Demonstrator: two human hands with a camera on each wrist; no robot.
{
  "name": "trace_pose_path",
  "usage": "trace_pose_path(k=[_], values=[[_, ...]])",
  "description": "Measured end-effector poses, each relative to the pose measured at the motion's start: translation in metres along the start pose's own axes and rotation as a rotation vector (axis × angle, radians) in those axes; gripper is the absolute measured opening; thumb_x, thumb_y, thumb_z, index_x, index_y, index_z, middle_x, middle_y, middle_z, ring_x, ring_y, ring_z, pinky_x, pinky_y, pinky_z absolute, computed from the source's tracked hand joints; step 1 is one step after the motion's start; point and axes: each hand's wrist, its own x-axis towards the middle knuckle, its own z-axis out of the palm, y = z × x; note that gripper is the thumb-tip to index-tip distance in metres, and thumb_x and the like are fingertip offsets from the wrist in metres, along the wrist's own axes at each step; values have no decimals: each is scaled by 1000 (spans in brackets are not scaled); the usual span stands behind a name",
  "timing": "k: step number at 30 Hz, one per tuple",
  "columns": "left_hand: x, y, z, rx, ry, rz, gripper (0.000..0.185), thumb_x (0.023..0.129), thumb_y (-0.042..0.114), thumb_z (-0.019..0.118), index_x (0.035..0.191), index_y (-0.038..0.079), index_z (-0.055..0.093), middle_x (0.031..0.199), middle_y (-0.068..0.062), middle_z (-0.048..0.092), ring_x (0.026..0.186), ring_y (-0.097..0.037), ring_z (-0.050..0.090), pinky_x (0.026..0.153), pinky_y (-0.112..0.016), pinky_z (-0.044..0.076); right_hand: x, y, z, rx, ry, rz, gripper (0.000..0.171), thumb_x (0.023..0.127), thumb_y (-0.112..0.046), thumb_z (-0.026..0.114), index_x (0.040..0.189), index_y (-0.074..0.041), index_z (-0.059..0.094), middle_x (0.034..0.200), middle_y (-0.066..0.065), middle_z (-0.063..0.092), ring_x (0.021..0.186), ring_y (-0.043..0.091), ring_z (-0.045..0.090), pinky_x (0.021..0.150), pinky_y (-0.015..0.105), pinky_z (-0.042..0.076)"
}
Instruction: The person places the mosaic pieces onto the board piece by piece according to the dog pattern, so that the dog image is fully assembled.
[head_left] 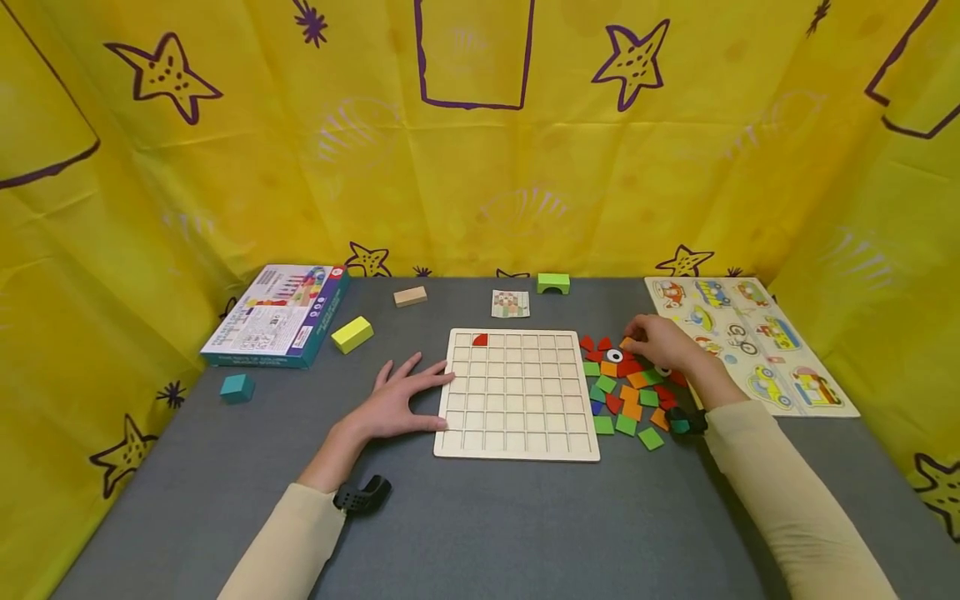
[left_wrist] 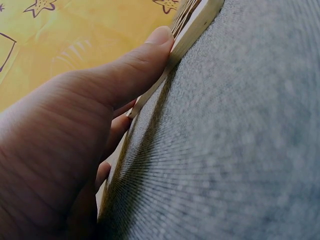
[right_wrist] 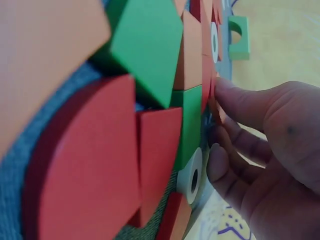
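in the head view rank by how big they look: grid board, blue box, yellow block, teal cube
1. grid board
2. blue box
3. yellow block
4. teal cube; close to the yellow block, so that order is unsure.

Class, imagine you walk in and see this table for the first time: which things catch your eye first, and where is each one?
The wooden grid board sits mid-table, with one red piece in its top row. Right of it lies a bright pile of red, green and orange tiles, where the right hand pinches a piece, while the left hand rests flat against the board's left edge. All around hangs a yellow cloth with purple stars.
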Motion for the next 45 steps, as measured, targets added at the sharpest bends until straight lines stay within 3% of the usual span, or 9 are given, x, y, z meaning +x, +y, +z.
trace_pose_path(k=[10,18,30,45], values=[[-1,3,-4,-1,7,4,82,82,60,76,151,23,51,163,-1,32,152,-40,7,111,-68,-11,9,-18,-7,81,62,-52,12,99,-5,63,109,3,63,97,14,64,86,29,60,79,44,49],[0,-1,-1,1,-3,-3,84,82,62,75,152,26,49,163,3,30,152,-38,6,112,-66,-11,28,-57,12,133,115,-145,11,97,-5,68,106,1,67,96,13,65,87,30,62,78,44,50],[-1,0,-2,-5,-2,-2,83,82,61,75,152,24,50,163,1,31,152,-40,6,112,-67,-10,63,-113,53,221,-11,-227,12,100,-7,63,111,-3,68,101,9,65,89,25,61,79,39,51],[-1,2,-2,-11,-12,-15,82,82,61,75,151,25,50,163,2,31,152,-40,6,112,-68,-11,92,-146,79,150,-16,-291,12,98,-3,65,108,-5,71,103,8,68,98,24,61,90,38,50]])
